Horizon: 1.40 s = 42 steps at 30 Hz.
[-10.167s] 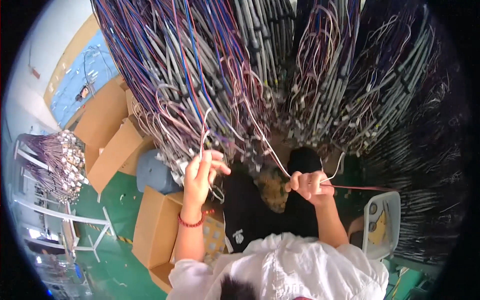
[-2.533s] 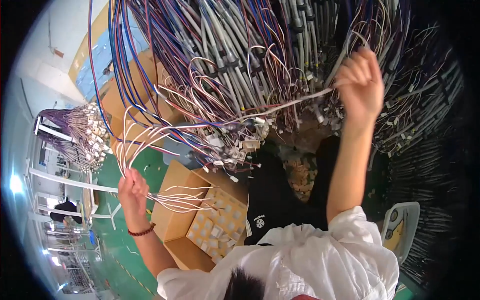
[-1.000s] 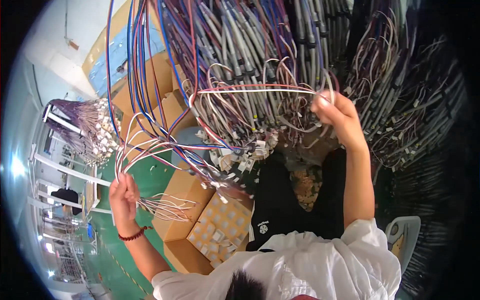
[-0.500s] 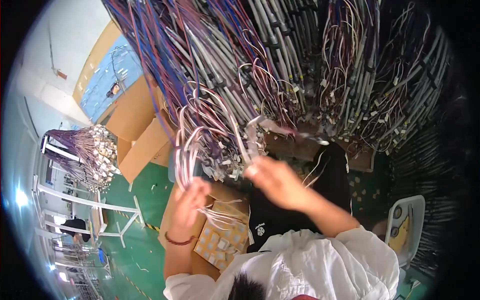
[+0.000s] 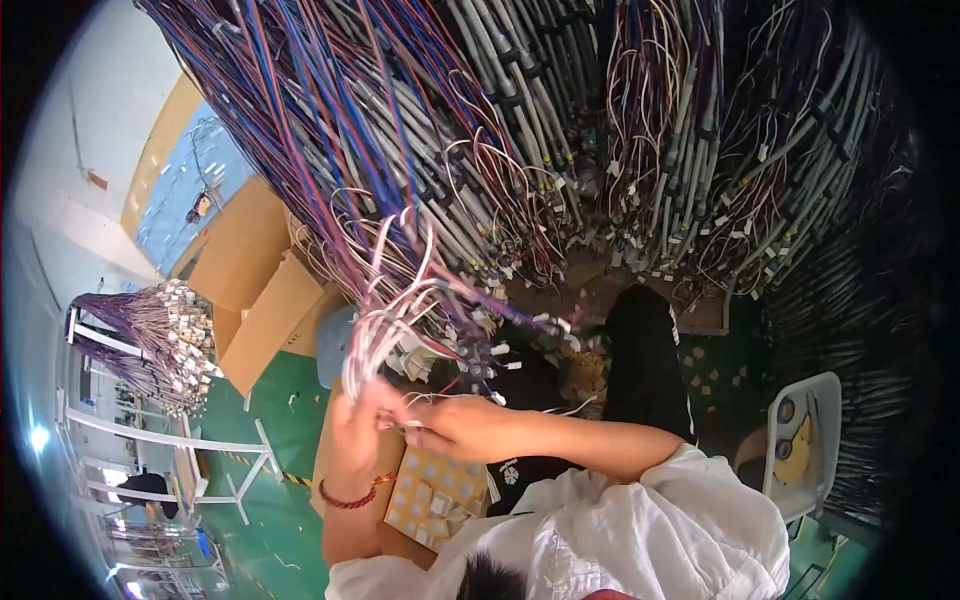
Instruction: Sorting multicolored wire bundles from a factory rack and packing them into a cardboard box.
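My left hand [image 5: 365, 408], with a red bead bracelet on its wrist, is closed around a bundle of white and pinkish wires [image 5: 385, 325]. The wires loop up from it into the hanging wire harnesses [image 5: 330, 130], which have blue, purple and red strands and grey sleeved parts. Reaching across from the right, my right hand [image 5: 450, 425] meets the left at the bundle's lower end. Its fingers are bent and partly hidden, so what they grip cannot be made out. Small white connectors [image 5: 500, 350] hang at the harness ends just beyond.
Below the hands lies a patterned yellowish box [image 5: 432, 490] with pale pieces on it. An open cardboard box [image 5: 265, 310] stands at the left, near a white rack [image 5: 180, 435]. At the right is a light plastic chair [image 5: 825, 430]. More harnesses [image 5: 690, 130] hang ahead.
My right hand has moved left and down to the left hand, away from the strands it was at. The left hand still holds the wires. The view has shifted slightly.
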### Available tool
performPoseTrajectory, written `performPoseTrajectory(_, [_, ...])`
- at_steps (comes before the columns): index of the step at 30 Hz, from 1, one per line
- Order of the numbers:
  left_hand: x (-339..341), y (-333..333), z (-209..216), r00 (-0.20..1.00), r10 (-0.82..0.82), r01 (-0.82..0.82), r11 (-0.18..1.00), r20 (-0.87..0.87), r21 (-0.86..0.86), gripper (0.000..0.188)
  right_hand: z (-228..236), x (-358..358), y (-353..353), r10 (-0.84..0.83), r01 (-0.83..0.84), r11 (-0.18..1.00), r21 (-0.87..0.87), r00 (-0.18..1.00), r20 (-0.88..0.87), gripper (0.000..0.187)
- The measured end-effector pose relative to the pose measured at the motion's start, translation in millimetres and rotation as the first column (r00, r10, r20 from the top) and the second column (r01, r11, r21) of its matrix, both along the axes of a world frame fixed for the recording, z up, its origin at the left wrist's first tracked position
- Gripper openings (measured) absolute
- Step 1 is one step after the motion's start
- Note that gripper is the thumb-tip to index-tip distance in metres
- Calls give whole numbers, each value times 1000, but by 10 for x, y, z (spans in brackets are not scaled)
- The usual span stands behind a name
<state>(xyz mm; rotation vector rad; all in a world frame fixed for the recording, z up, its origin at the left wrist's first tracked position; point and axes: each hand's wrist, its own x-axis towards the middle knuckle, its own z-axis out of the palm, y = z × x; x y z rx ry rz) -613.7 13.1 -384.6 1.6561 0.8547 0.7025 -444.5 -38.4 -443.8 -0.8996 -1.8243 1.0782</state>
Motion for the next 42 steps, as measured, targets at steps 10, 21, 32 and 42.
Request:
performPoseTrajectory(10, [-720, -69, 264, 733, 268, -34, 933, 625, -359, 29, -85, 1498, 1586, -940, 950, 196, 242, 252, -229, 52])
performPoseTrajectory(21, [-648, 361, 35, 747, 337, -130, 919, 573, -371, 29, -646, 1664, 1979, -866, 909, 338, 246, 402, -298, 9])
performPoseTrajectory(32, [359, 282, -395, 989, 112, -85, 966, 101, -244, 26, -540, 637, 291, -606, 612, 791, -7, 781, -147, 23])
performPoseTrajectory(42, [163, 137, -205, 997, 23, -9, 979, 68, -203, 26, -311, 416, -105, 231, -251, 965, 71, 948, 218, 29])
